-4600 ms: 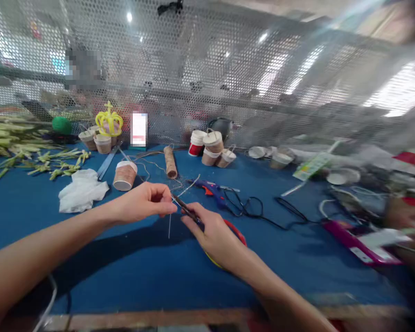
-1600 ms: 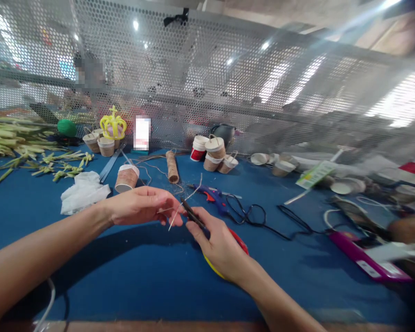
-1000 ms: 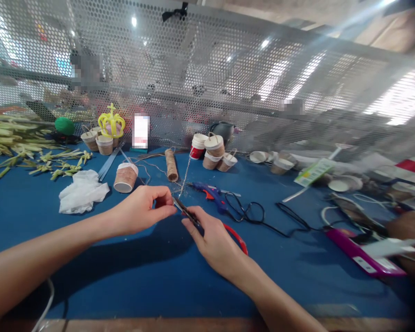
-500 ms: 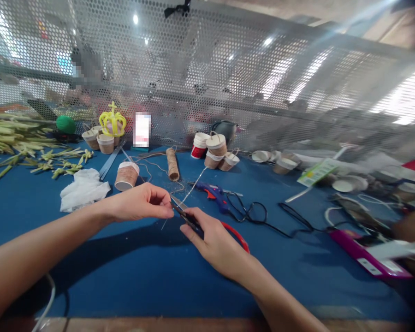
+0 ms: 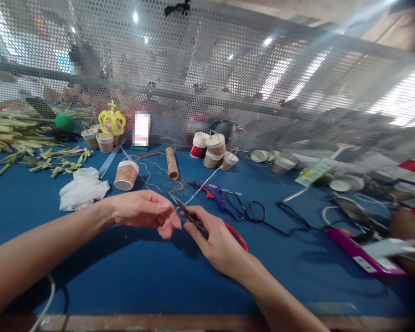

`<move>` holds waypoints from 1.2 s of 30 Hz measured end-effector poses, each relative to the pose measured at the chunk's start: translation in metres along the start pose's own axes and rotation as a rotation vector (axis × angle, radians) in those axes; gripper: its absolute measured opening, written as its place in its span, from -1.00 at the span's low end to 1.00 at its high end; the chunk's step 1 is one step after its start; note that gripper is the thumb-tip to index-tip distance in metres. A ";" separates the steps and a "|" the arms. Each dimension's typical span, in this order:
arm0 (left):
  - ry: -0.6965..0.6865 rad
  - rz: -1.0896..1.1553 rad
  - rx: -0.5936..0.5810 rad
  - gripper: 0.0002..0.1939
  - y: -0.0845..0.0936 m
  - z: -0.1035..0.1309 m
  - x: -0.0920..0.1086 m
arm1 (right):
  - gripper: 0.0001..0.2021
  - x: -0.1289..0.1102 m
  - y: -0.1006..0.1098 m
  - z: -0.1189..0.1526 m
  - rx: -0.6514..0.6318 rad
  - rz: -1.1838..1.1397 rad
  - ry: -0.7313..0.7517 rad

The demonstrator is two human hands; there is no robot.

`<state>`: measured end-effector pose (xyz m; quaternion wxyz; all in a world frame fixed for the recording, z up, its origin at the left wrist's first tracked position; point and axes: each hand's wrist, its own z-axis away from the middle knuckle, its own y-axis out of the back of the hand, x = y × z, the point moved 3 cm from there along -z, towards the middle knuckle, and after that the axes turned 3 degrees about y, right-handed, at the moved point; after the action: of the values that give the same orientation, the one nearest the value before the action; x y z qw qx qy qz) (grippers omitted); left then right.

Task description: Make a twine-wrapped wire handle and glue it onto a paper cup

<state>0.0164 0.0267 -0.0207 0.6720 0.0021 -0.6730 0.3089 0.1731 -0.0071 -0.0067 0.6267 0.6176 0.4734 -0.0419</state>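
Note:
My right hand (image 5: pixel 212 235) is wrapped round a pair of scissors (image 5: pixel 180 203) with red handles. Their blades point up and left, close to the fingertips of my left hand. A thin, twisted white cord (image 5: pixel 204 185) slants from the upper right down past the blades to my left hand (image 5: pixel 147 213). Its lower end lies against the loosely curled fingers there, below the thumb. Exactly how the fingers grip it is partly hidden. A twine-wrapped cup (image 5: pixel 126 176) lies tipped behind my left hand, beside a crumpled white cloth (image 5: pixel 83 188).
A twine roll (image 5: pixel 172 163) and a blue glue gun (image 5: pixel 212 193) with a black cable lie beyond my hands. Small wrapped buckets (image 5: pixel 216 145) stand near the mesh panel (image 5: pixel 180 60). At right are a purple power strip (image 5: pixel 364 253) and another person's blurred hand (image 5: pixel 406 226).
My left hand has turned and its fingers have loosened from a tight pinch. The cord's far end has shifted right. My right hand keeps hold of the scissors.

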 end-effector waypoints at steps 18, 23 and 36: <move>-0.088 0.163 -0.111 -0.67 -0.019 -0.004 -0.007 | -0.84 -0.001 0.001 0.002 0.033 0.098 0.087; -0.086 -0.446 0.185 -0.68 -0.014 0.000 0.007 | -0.86 0.003 -0.002 0.000 0.024 0.111 0.022; -0.111 -0.417 0.201 -0.75 -0.005 0.010 0.021 | -0.86 0.005 0.001 -0.001 0.082 0.078 -0.029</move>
<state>0.0076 0.0277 0.0015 0.6797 0.2252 -0.6597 0.2283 0.1761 -0.0036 -0.0092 0.6089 0.6600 0.4376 -0.0456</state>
